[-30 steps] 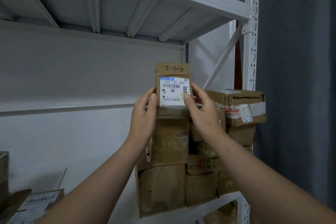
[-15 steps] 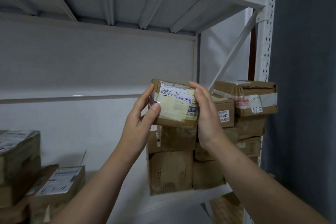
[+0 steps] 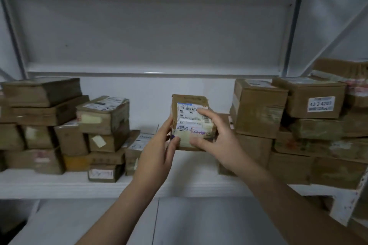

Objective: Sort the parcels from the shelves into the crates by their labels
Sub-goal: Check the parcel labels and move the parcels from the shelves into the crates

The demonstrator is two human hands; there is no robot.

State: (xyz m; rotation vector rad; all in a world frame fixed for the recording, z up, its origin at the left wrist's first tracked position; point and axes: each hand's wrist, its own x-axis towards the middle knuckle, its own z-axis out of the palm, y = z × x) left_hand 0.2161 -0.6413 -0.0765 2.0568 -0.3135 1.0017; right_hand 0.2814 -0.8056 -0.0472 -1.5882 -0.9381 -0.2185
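Observation:
A small brown cardboard parcel with white barcode labels is held up in front of the white shelf, between both hands. My left hand grips its lower left edge, thumb on the front. My right hand holds its right side, fingers spread across the labels and lower front. The parcel's label faces me. No crates are in view.
Stacks of brown parcels fill the shelf's left side. Taller stacks stand on the right, one box labelled 43-2-4207. A white upright post stands at lower right. The upper shelf's underside spans the top.
The parcel has been turned in both hands and brought lower and toward the shelf's middle. The view has swung left, so the left stacks now show.

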